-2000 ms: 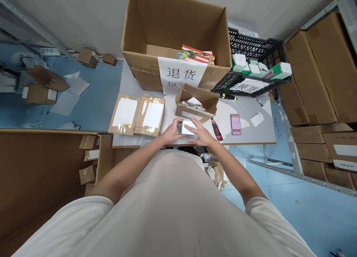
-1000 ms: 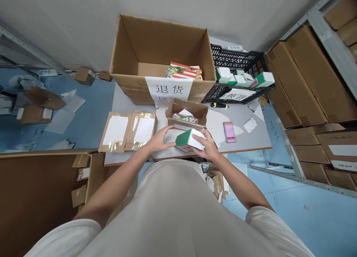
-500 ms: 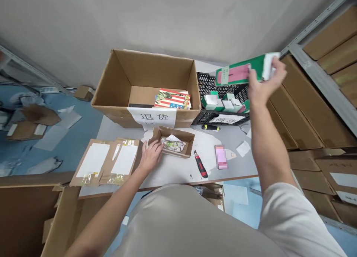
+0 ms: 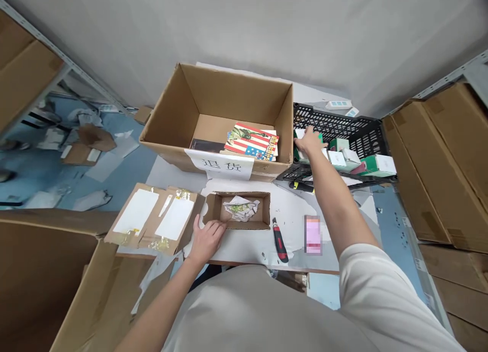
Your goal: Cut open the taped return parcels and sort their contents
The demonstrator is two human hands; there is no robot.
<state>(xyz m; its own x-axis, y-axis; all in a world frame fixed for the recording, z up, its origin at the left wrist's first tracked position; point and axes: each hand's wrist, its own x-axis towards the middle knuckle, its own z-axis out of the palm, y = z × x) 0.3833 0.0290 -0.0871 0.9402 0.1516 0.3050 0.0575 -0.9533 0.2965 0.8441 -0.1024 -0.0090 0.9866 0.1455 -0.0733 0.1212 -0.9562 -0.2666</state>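
Note:
My left hand (image 4: 208,238) grips the near left corner of a small open cardboard box (image 4: 263,225), thumb by its side flap. Crumpled printed paper (image 4: 241,208) lies inside that box. At the left end of a black plastic crate (image 4: 358,133), my right hand (image 4: 310,141) reaches down with its fingers round a green box (image 4: 320,137) with a white end. My hand partly hides this box. Several other green-and-white boxes (image 4: 345,158) stand in the crate. A red-and-black utility knife (image 4: 280,241) rests on the table right of the small box.
A large cardboard box (image 4: 236,87) with a paper label holds colourful books (image 4: 253,140). Flattened taped cardboard (image 4: 152,217) lies at the left. A blurred pink card (image 4: 313,235) and a yellow-and-black tool (image 4: 301,186) are on the table. Stacked cartons (image 4: 423,164) flank the right.
My right hand has lowered the green box from above the crate into its left end. My left hand stays at the small box. The view has turned rightward.

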